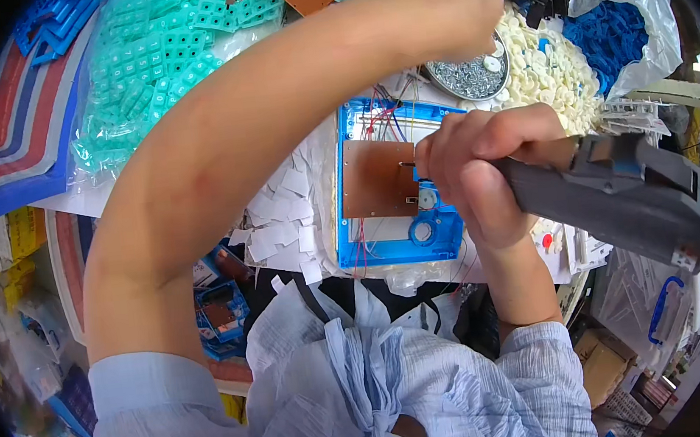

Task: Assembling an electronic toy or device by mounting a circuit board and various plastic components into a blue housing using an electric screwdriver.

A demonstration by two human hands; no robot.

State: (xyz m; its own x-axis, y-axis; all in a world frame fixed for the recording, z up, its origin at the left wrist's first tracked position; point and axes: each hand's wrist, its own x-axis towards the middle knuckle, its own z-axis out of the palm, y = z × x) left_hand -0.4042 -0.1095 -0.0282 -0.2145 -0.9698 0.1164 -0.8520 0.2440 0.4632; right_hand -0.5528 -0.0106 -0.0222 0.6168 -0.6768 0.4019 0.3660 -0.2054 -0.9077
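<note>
Circuit board (373,173) on my feed: flat brown rectangle, smooth face, lying inside a glossy blue plastic case (378,258) at mid-view. Thin wires (374,122), mostly red, spill loose over the case's far side. Pale ring (422,230) sits in its near right part.

Metal dish (508,74) at the far right corner of the case: round, shallow, full of shiny silver screws (468,80). Right of it, heaped cream plastic bits (562,81), then blue strips (608,33) in a crinkled bag. Rubbery teal keypads (137,62) pile up far left.

Right hand (471,150): fingers wrapped round a dark grey power tool (612,195), thumb along its near side, knuckles right over the board's right edge. Tool body slants off to the right; I can't see its tip behind the fingers.

Left arm (271,116) bends at the elbow and sweeps across to the far right, wrist dropped. Left hand (452,11) is over the dish's far side; fingers hidden from me, can't tell if spread or pinching.

Room is tight: paper slips (278,226) crowd the case's left edge, dish blocks the far right corner, and the shirt (433,363) is near the front edge.
</note>
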